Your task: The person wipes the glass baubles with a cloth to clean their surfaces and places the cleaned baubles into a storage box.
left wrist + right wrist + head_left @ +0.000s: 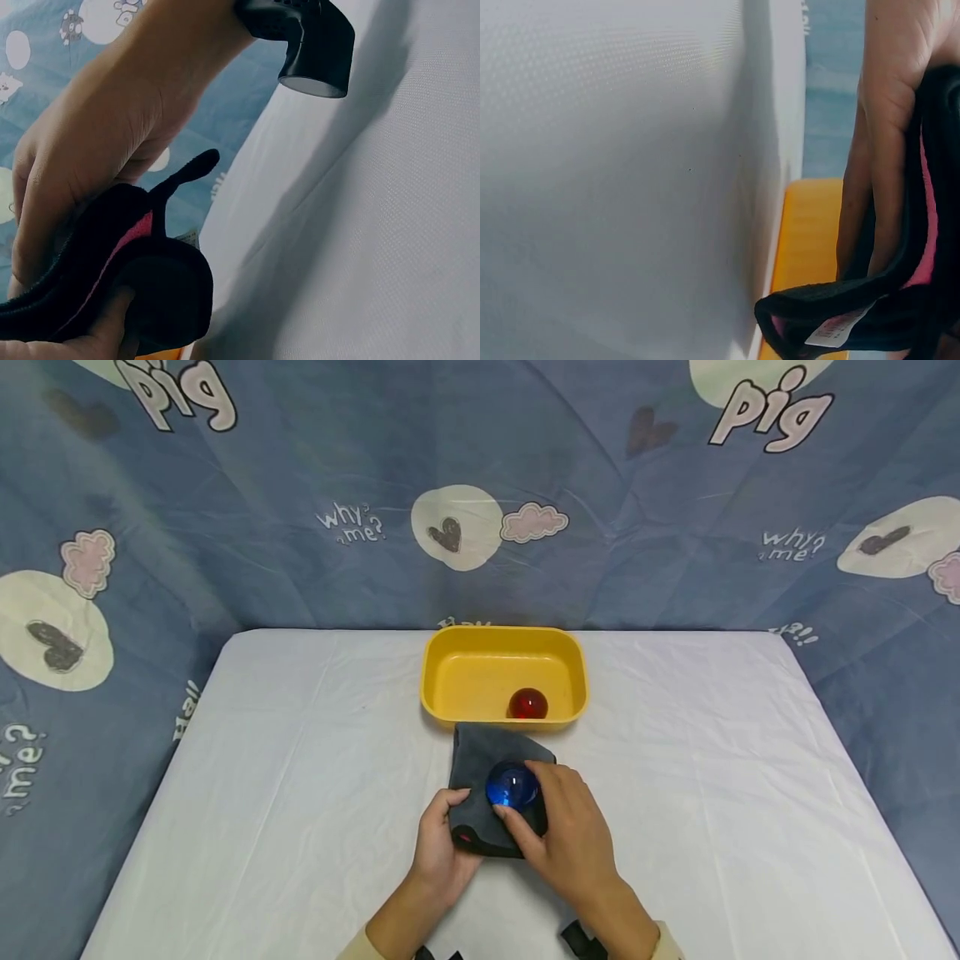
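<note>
My left hand (441,852) grips a folded dark grey cloth (474,747) by its left side, thumb on top. My right hand (576,831) pinches a clear blue ball (512,787) between thumb and fingers against the cloth's upper face. In the left wrist view the cloth (169,292) shows a black edge, a pink inner layer and a loop; the ball is hidden there. A white label (840,330) sticks out of the cloth in the right wrist view, where the ball is also out of sight.
Just beyond the cloth stands a yellow tray (502,633) with a red ball (528,703) near its front right corner. A white cover lies over the table (300,793). Blue printed fabric (300,443) hangs behind and at the sides.
</note>
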Tool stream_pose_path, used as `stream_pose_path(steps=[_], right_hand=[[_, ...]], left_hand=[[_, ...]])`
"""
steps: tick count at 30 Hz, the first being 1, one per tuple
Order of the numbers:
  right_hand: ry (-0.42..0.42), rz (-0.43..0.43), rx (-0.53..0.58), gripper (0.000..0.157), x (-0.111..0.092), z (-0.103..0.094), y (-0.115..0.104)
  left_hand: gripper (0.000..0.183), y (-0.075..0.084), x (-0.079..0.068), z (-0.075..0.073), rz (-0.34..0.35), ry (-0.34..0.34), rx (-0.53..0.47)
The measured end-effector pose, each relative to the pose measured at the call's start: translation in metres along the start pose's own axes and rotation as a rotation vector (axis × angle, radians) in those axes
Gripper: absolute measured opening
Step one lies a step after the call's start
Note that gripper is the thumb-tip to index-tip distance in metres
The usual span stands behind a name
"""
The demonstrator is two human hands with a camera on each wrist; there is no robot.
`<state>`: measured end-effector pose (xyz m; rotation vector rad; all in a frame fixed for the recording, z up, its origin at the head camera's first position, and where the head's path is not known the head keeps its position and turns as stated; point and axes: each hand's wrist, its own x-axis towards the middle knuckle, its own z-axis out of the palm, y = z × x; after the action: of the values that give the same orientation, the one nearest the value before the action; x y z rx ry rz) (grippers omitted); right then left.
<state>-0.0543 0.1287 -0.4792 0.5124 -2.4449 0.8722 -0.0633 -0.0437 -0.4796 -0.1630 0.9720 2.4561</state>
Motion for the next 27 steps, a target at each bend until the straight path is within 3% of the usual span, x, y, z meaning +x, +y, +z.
stream_pose_path(steps=[7, 17, 20, 24, 27], right_hand=[[0.014, 0.080, -0.009, 0.049, 0.0023, -0.0008, 0.0026], [-0.038, 0.162, -0.041, 0.041, 0.0033, -0.0007, 0.0009], [-0.044, 0.125, -0.023, 0.051, 0.0025, -0.0018, 0.0008], [-0.019, 0.000, -0.005, 0.068, 0.0008, -0.0044, 0.0002], [0.000, -0.106, -0.016, 0.066, 0.0019, -0.0060, -0.0010]], left_hand=[[0.061, -0.0019, -0.0010, 0.0013, -0.011, 0.006, 0.022], [0.060, -0.0008, -0.0022, 0.0018, -0.023, 0.026, 0.024], [0.061, 0.0015, -0.0020, 0.0022, -0.013, 0.021, 0.013], [0.063, 0.0058, -0.0016, 0.0030, 0.012, 0.012, 0.005], [0.064, 0.0076, -0.0021, 0.0031, 0.018, 0.010, 0.003]])
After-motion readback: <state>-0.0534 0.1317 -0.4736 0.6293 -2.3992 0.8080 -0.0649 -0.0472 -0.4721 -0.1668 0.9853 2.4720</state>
